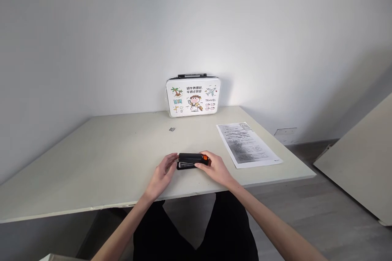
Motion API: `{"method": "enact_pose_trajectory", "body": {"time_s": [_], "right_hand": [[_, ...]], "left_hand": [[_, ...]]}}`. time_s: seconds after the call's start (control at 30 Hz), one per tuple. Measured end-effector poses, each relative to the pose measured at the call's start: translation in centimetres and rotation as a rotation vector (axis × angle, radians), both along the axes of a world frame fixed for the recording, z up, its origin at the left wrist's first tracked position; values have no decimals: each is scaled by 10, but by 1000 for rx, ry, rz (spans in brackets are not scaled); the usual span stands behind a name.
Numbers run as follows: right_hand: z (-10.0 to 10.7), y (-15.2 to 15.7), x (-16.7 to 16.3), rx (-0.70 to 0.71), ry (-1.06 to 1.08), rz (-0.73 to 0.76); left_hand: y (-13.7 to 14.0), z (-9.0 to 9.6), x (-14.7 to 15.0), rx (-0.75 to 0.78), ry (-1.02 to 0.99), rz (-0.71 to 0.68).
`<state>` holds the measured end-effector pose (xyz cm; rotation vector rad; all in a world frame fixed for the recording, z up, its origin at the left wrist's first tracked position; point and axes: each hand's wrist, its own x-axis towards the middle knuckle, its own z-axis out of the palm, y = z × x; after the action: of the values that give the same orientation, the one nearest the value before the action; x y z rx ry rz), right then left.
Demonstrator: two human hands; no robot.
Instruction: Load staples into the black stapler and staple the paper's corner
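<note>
A black stapler (190, 158) with an orange part at its right end lies on the table close to the front edge. Its top arm is raised from the base, and the metal staple channel shows between them. My right hand (216, 168) grips the stapler's right end, fingers at the back and thumb along the near side. At the left end, my left hand (161, 174) rests with curved fingers and thumb apart; the fingertips touch or nearly touch the stapler. Farther back lies a small grey metallic piece (172, 129), possibly a block of staples.
A printed sheet of paper (249, 147) lies on the right of the white table (92, 159). Against the wall stands a white case (193, 97) with cartoon pictures and a black handle. A white panel (361, 159) stands beyond the table's right edge.
</note>
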<state>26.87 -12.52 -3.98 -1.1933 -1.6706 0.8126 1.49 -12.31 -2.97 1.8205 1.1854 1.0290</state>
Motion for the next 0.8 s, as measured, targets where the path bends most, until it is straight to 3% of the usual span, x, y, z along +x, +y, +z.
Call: {"method": "enact_pose_trajectory", "body": {"time_s": [0.53, 0.8], "right_hand": [[-9, 2, 4, -33, 74, -74], [-10, 2, 4, -18, 95, -100]], "left_hand": [[-10, 10, 3, -23, -46, 77], [-10, 11, 5, -27, -191, 231]]}}
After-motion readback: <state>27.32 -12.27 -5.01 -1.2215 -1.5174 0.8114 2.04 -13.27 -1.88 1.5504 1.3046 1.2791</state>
